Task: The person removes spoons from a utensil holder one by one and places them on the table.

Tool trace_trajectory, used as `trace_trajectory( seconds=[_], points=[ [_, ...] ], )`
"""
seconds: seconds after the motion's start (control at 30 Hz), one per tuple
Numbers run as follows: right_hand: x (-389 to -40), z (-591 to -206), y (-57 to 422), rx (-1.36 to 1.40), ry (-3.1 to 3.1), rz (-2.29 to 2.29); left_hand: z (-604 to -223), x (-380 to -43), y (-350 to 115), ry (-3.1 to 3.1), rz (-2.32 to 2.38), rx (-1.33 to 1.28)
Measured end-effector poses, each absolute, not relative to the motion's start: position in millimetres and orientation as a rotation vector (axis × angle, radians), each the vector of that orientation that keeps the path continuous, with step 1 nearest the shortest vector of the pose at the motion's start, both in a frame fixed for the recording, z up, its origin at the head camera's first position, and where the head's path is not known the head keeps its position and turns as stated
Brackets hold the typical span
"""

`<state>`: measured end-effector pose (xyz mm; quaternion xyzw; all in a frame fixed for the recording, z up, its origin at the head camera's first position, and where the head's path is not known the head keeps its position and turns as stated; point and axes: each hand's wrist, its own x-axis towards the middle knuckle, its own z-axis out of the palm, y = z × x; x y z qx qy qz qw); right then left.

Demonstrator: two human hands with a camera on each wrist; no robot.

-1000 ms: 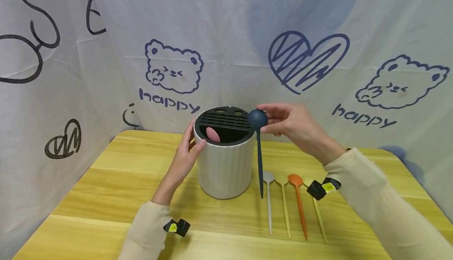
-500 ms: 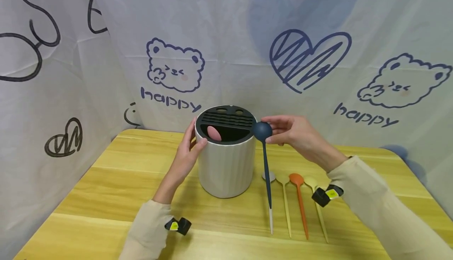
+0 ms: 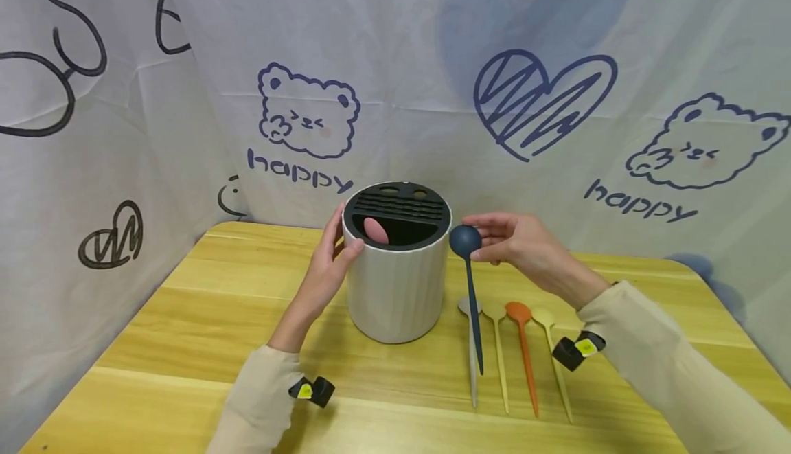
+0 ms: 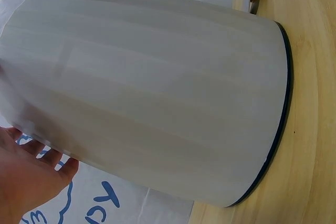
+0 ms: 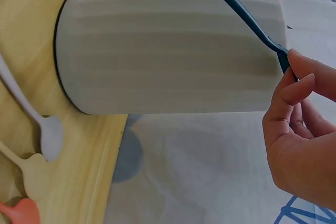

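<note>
My right hand (image 3: 525, 244) pinches a dark blue spoon (image 3: 465, 242) by its round bowl, between thumb and fingers. Its handle points down, held above the table beside the holder. In the right wrist view the spoon (image 5: 239, 9) crosses in front of the ribbed white wall. A white round utensil holder (image 3: 395, 289) with a black slotted lid (image 3: 402, 205) stands upright. My left hand (image 3: 327, 262) rests on the holder's left side, thumb near the rim. A pink oval spoon end (image 3: 375, 231) sticks out of the lid's large front opening.
Right of the holder, a grey spoon (image 3: 472, 365), a tan spoon (image 3: 499, 351), an orange spoon (image 3: 524, 344) and a pale yellow spoon (image 3: 556, 358) lie in a row on the wooden table (image 3: 185, 344). A printed white cloth (image 3: 402, 62) hangs behind.
My right hand has lowered the dark blue spoon and shifted it slightly right, so its handle now overlaps the grey spoon in the head view. The left hand stays on the holder.
</note>
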<state>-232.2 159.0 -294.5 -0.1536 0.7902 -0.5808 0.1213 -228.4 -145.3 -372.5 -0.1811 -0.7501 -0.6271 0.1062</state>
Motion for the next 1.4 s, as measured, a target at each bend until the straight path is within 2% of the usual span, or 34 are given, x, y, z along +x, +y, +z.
trace_trajectory(
  seconds=[0.37, 0.93, 1.4],
  points=[
    [-232.9, -319.0, 177.0, -0.354, 2.311, -1.665, -372.4, -227.9, -145.1, -2.213, -1.845, -0.541],
    [-247.5, -363.1, 240.2, -0.306, 2.207, -1.651, -372.7, -227.5, -146.9, -2.212, -1.853, -0.517],
    [-240.7, -384.3, 288.5, -0.212, 2.165, -1.665, -372.1, -228.9, -146.1, -2.22, -1.844, -0.524]
  ],
)
